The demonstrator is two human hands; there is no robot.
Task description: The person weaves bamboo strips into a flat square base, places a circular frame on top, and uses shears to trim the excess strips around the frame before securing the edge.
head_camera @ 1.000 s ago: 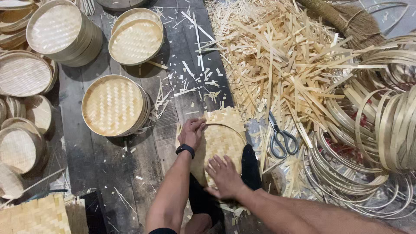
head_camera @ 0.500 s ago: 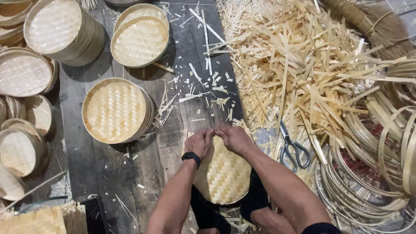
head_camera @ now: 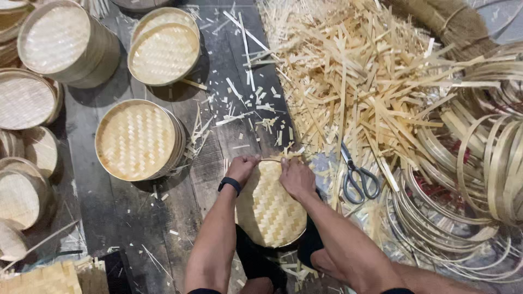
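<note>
Both hands (head_camera: 269, 173) on round woven bamboo lid's (head_camera: 269, 209) rim

Single head-mounted view, looking steeply down from above the person's own forearms at the plank floor (head_camera: 125, 218). Close range: both arms enter from the bottom edge, the work sits just below frame centre. No second view to overlap with.
</note>
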